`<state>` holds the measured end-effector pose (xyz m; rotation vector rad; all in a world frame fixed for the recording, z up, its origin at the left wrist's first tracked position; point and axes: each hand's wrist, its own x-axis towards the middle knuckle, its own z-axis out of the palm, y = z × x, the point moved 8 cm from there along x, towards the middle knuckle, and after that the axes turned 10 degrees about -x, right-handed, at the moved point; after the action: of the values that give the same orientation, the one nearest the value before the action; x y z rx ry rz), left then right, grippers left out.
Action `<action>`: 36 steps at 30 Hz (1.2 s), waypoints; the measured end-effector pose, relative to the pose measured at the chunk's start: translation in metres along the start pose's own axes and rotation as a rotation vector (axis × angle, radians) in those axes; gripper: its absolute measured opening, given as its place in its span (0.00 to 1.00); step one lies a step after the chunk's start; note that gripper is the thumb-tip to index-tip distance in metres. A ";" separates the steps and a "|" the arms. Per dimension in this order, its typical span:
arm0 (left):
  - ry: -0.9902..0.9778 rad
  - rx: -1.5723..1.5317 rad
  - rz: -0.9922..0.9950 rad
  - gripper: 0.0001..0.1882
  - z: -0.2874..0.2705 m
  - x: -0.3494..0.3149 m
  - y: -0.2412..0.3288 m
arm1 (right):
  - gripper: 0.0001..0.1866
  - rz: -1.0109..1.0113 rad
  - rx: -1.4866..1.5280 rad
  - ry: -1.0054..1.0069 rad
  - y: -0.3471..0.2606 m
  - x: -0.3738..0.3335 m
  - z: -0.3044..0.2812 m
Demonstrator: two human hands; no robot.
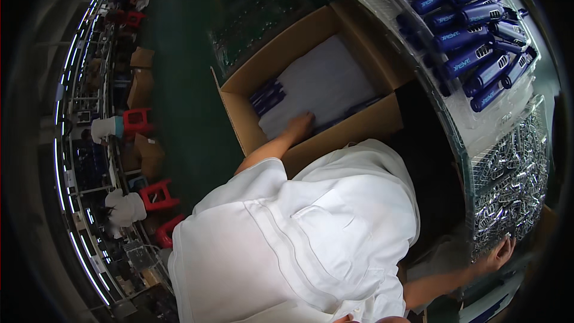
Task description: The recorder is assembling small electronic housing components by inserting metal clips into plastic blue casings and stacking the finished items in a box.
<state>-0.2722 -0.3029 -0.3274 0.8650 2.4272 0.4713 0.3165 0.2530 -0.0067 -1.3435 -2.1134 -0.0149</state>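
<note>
Down inside an open cardboard box (239,113), my left hand (301,125) rests by the near edge of a white sheet (329,75). Its fingers look curled; what they may hold is hidden. Dark blue cylindrical pieces (269,97) lie beside the sheet at the box's left side, and more show along its near wall. Far to the right, my right hand (502,252) is at the near edge of a tray of small shiny metal parts (511,185). Its fingers are pressed together, and anything between them is too small to make out.
On the bench at the upper right, many blue cylindrical pieces (472,42) lie piled on clear plastic. The bench edge (445,113) curves between the box and the metal parts. Red stools (139,121), cartons (140,87) and people in white line the far left.
</note>
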 end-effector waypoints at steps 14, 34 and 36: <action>0.316 0.285 -0.443 0.35 -0.065 -0.021 -0.159 | 0.22 0.628 0.401 -0.286 -0.008 -0.027 -0.016; 0.805 -0.170 -0.278 0.28 -0.183 -0.027 -0.081 | 0.12 0.702 0.709 -0.099 -0.030 -0.044 0.002; 0.803 -0.599 -0.225 0.28 -0.190 -0.015 -0.056 | 0.13 0.716 0.728 -0.079 -0.041 -0.048 0.002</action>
<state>-0.3983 -0.3821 -0.1955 0.1290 2.7287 1.5879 0.2959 0.1949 -0.0200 -1.5273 -1.3467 1.0034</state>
